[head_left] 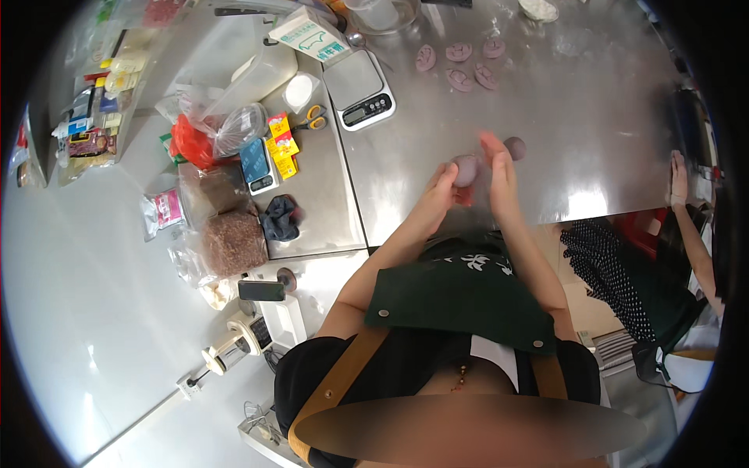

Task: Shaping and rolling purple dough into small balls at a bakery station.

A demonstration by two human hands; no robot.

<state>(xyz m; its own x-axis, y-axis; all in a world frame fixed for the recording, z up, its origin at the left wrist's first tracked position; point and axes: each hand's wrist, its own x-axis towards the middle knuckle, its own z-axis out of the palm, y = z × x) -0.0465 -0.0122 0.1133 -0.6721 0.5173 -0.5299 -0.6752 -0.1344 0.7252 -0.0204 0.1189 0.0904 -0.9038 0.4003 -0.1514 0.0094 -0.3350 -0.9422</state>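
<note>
A round ball of purple dough rests in my left hand, with the thumb against its side and the fingers curled beneath. Just to its right my right hand is held upright, fingers stretched out, with a small gap to the ball. Another purple dough ball lies on the steel table, right behind my right hand. Farther off on the same table, several shaped purple dough pieces with folded edges sit in two loose rows.
A kitchen scale stands at the left of the table, beside a white-and-green carton. Scissors, a smaller scale and a dark cloth lie farther left. At the far right, another person's hand touches the table edge.
</note>
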